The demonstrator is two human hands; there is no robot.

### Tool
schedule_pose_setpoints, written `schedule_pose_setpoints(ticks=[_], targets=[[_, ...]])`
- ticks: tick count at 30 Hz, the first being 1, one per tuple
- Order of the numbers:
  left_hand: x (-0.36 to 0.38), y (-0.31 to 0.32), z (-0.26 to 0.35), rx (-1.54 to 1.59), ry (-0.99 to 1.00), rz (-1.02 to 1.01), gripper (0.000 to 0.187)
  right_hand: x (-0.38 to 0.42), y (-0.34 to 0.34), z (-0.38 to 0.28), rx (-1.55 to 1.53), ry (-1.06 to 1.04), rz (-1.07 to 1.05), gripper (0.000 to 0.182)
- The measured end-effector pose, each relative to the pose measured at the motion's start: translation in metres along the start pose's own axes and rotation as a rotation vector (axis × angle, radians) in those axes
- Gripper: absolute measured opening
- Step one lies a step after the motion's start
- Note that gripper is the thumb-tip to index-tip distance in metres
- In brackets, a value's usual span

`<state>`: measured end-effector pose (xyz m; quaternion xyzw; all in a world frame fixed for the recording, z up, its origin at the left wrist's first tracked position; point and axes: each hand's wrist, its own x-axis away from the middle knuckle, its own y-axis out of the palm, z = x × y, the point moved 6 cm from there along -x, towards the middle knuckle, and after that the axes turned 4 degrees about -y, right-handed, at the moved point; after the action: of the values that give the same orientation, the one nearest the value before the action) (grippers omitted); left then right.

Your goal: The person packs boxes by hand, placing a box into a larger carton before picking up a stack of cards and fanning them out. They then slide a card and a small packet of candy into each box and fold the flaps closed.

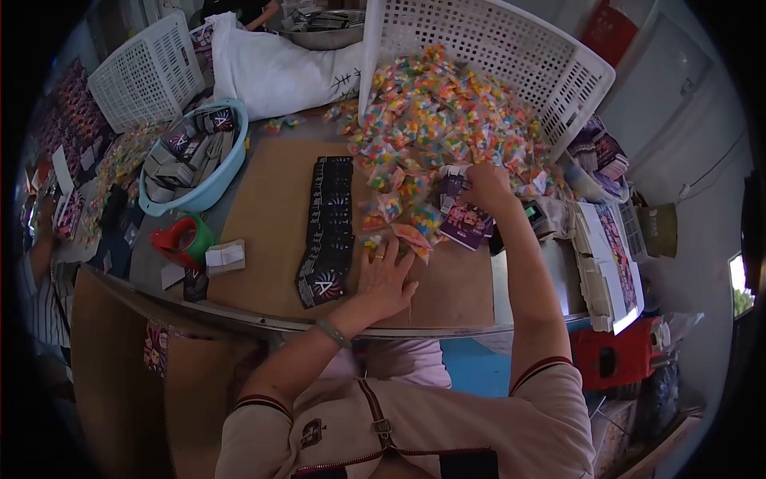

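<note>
My left hand point(387, 281) lies low on the brown board point(447, 295), fingers apart and stretched forward. Its fingertips touch a small clear sachet of colourful candies point(412, 238). Farther right, my right hand point(488, 185) is closed at the upper edge of a purple printed packet point(467, 222); the fingertips are partly hidden. Left of my hands runs a long overlapping row of black printed packets point(327, 231), the nearest one showing a starburst and a letter A. Loose candy sachets point(387, 207) lie between this row and the purple packet.
A tipped white basket point(511, 36) spills a heap of candy sachets point(455, 120) at the back. Left stand a blue basin point(239, 152) of packets and a red-green cup point(182, 239). Stacked cartons point(590, 271) edge the right. Another person's arm point(40, 247) shows far left.
</note>
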<state>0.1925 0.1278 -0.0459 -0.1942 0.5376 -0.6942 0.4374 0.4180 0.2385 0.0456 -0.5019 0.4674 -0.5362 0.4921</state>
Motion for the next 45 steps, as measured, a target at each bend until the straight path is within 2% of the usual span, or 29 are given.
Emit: schedule_pose_setpoints(ticks=[2,3,5,7,9,12,14,16,17,18,20,21,23,25,26,28,30,32,34,35,36,37,38,39,40,41,43,44,45], targets=[[0.000,-0.003,-0.008,0.218,0.032,0.005,0.067,0.018,-0.012,0.009,0.115,-0.071,0.235,0.026],[0.003,-0.008,-0.009,0.228,-0.002,-0.007,0.067,0.036,-0.021,0.013,0.130,-0.001,0.245,0.022],[0.011,-0.052,0.002,0.273,0.082,0.315,0.066,0.080,-0.052,-0.004,0.114,0.067,0.245,0.017],[0.019,-0.078,0.017,0.368,0.138,0.403,0.065,0.118,-0.051,-0.031,0.072,0.055,0.211,0.015],[0.033,-0.085,0.025,0.455,0.214,0.509,0.063,0.146,-0.038,-0.071,-0.760,-0.127,0.216,0.011],[0.059,-0.075,0.031,0.359,0.210,0.486,0.063,0.162,0.001,-0.115,-1.109,-0.189,0.543,0.006],[0.087,-0.062,0.017,0.587,-0.047,0.375,0.062,0.175,0.019,-0.155,-1.288,-0.106,0.468,0.005],[0.112,-0.066,0.000,0.501,-0.067,0.394,0.054,0.184,0.034,-0.185,-1.368,-0.192,0.381,0.008],[0.124,-0.068,-0.011,0.546,-0.083,0.388,0.047,0.187,0.037,-0.193,-1.320,-0.347,0.377,0.015],[0.135,-0.071,-0.020,0.594,-0.099,0.382,0.041,0.188,0.038,-0.197,-1.330,-0.340,0.378,0.015],[0.156,-0.079,-0.032,0.709,-0.224,0.328,0.035,0.206,0.024,-0.205,-0.829,-0.418,0.683,0.021],[0.165,-0.077,-0.038,0.826,-0.344,0.285,0.031,0.209,0.027,-0.207,-0.832,-0.415,0.679,0.021],[0.176,-0.065,-0.038,0.896,-0.364,0.285,0.033,0.208,0.054,-0.197,-1.094,-0.195,0.503,0.026],[0.190,-0.039,-0.045,1.237,-0.444,0.480,0.036,0.219,0.084,-0.199,-1.170,-0.142,0.412,0.025],[0.196,-0.035,-0.046,1.242,-0.448,0.471,0.036,0.221,0.097,-0.199,-1.242,-0.101,0.328,0.023],[0.204,-0.022,-0.050,1.463,-0.546,0.292,0.036,0.225,0.092,-0.198,-1.187,-0.173,0.291,0.020],[0.219,-0.022,-0.057,1.462,-0.535,0.219,0.032,0.229,0.091,-0.197,-1.135,-0.254,0.250,0.016],[0.230,-0.019,-0.057,1.448,-0.518,0.169,0.027,0.235,0.107,-0.209,-1.208,-0.358,-0.094,0.009],[0.239,-0.001,-0.068,1.588,-0.844,0.059,0.014,0.237,0.114,-0.209,-1.256,-0.324,-0.191,0.010],[0.237,-0.005,-0.072,1.576,-0.819,0.089,0.014,0.238,0.122,-0.212,-1.304,-0.262,-0.296,0.012],[0.236,-0.004,-0.072,1.546,-0.841,0.047,0.009,0.240,0.122,-0.216,-1.301,-0.292,-0.277,0.012],[0.235,-0.004,-0.072,1.519,-0.870,0.002,0.009,0.243,0.127,-0.213,-1.408,-0.168,-0.261,0.009],[0.229,-0.014,-0.074,1.284,-0.773,0.067,0.011,0.243,0.132,-0.211,-1.513,-0.035,-0.252,0.007],[0.227,-0.018,-0.076,1.280,-0.774,0.075,0.011,0.242,0.124,-0.213,-1.651,0.036,-0.243,0.009],[0.221,-0.028,-0.075,1.114,-0.639,0.093,0.010,0.241,0.128,-0.212,-1.654,0.041,-0.250,0.009],[0.216,-0.036,-0.071,0.952,-0.506,0.099,0.010,0.240,0.134,-0.211,-1.601,-0.031,-0.255,0.009],[0.209,-0.051,-0.070,0.927,-0.436,0.087,0.010,0.244,0.134,-0.207,-1.506,-0.112,-0.278,0.009],[0.210,-0.055,-0.065,0.896,-0.351,0.094,0.011,0.244,0.119,-0.207,-1.370,-0.232,-0.153,0.010],[0.217,-0.048,-0.070,1.001,-0.474,0.142,0.011,0.244,0.103,-0.209,-1.225,-0.355,-0.032,0.011]])
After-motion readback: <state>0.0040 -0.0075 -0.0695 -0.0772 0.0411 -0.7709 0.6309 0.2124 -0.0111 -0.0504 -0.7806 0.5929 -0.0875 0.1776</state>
